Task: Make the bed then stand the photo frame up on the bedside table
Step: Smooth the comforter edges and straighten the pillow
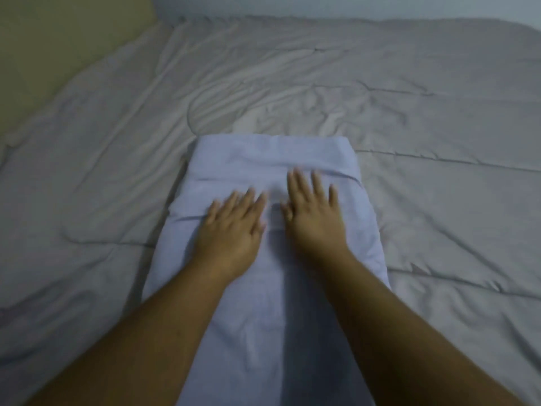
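A folded pale blue blanket (263, 159) lies lengthwise on the bed, running from the middle of the view toward me. My left hand (234, 230) rests flat on it, palm down, fingers spread. My right hand (314, 218) lies flat beside it, slightly farther forward, fingers apart as well. Both hands are a little blurred. Under the blanket a wrinkled grey quilted comforter (409, 112) covers the bed. No photo frame or bedside table is in view.
A beige headboard or panel (58, 48) stands at the upper left beside the bed. A pale wall (351, 5) runs along the far edge of the bed.
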